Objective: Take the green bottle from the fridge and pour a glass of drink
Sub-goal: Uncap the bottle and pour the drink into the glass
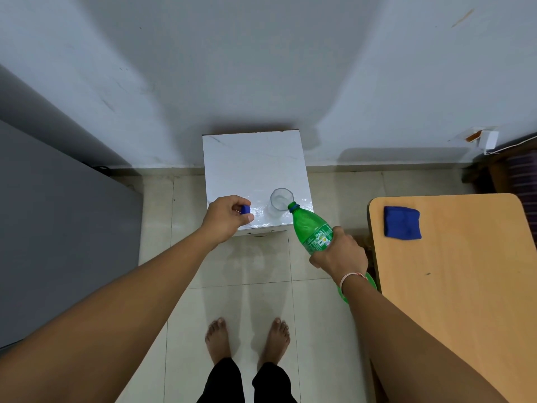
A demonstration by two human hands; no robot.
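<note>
My right hand (338,253) grips the green bottle (312,229) around its labelled middle. The bottle is uncapped and tilted, its open neck resting at the rim of the clear glass (280,200). The glass stands upright near the front right of the small white table (252,164). My left hand (228,218) pinches the blue cap (245,210) over the table's front left edge. I cannot tell how much liquid is in the glass.
A grey fridge (58,228) stands at the left. A wooden table (453,280) at the right carries a folded blue cloth (402,222). My bare feet (247,338) stand on the tiled floor before the white table. A wall runs behind.
</note>
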